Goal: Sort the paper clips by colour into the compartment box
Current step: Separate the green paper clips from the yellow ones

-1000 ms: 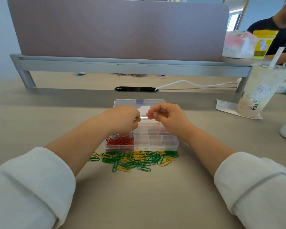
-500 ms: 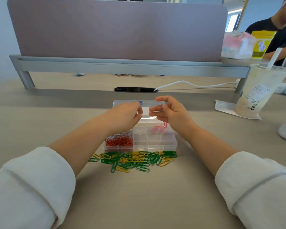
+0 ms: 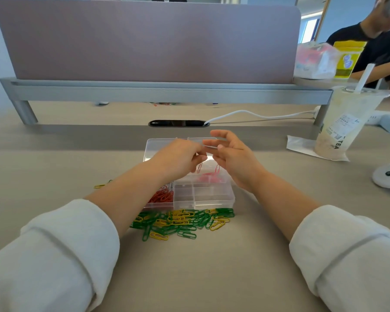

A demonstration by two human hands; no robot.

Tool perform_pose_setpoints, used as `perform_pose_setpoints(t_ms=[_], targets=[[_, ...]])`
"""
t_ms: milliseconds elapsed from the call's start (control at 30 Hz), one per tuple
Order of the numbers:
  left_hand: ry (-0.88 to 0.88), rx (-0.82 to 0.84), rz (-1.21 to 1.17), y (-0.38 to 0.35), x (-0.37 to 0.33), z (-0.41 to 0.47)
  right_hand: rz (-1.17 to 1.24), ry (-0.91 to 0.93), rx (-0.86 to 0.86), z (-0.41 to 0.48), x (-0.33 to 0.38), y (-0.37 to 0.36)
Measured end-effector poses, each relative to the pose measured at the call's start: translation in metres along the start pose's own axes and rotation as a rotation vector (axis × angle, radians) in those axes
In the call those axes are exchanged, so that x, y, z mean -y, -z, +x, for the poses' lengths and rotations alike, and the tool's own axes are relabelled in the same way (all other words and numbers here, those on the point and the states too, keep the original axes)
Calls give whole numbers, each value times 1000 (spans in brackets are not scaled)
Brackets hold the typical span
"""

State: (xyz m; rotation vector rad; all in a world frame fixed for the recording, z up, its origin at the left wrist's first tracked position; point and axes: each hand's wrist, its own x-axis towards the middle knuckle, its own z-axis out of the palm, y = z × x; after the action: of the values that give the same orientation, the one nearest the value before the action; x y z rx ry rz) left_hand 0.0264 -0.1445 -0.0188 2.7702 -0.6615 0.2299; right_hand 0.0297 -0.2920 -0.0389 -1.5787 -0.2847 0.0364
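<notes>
Over the clear compartment box (image 3: 203, 194) on the worktop (image 3: 54, 167): left hand (image 3: 178, 159) curled, pinching a pink clip (image 3: 199, 168); right hand (image 3: 232, 158) loosely spread, another pink clip (image 3: 217, 170) dangling below, grip unclear. Red clips (image 3: 161, 196) in near-left compartment, pink pile (image 3: 209, 178) right. Green and yellow clips (image 3: 180, 221) loose just before the box.

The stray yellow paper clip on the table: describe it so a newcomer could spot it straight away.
Start at the clear compartment box in the middle of the table. Look off its left side, just beyond the left forearm, where a yellow paper clip lies alone on the bare tabletop. It sits apart from the mixed green and yellow pile in front of the box.
</notes>
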Motion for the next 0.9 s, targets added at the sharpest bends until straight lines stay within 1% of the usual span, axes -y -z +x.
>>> perform_pose_setpoints(t_ms=[100,167,200,267,333,367,400,500,633,767,900], targets=[[5,16,-14,0,2,-2,14,-8,-97,0,1,1],[38,-17,-143,3,-2,-3,8,-19,-140,0,1,2],[79,-49,-259,6,-5,-3,0,-19,-159,0,1,2],[208,-86,-589,9,-12,1,-31,-5,-199,0,0,2],[342,-45,-935,9,-19,8,-77,10,-233,0,-2,3],[394,-23,-1023,8,-22,11,-94,13,-247,1,-3,4],[426,0,-1039,6,-24,13,-109,13,-260,1,-4,4],[406,63,-870,-6,-30,17,-160,-7,-289,4,-7,7],[295,-10,-757,-18,-24,17,-161,-20,-312,6,-9,9],[219,-48,-764,-21,-18,14,-154,-21,-312,6,-10,10],[193,-55,-759,-22,-18,12,-170,-22,-302,6,-11,11]])
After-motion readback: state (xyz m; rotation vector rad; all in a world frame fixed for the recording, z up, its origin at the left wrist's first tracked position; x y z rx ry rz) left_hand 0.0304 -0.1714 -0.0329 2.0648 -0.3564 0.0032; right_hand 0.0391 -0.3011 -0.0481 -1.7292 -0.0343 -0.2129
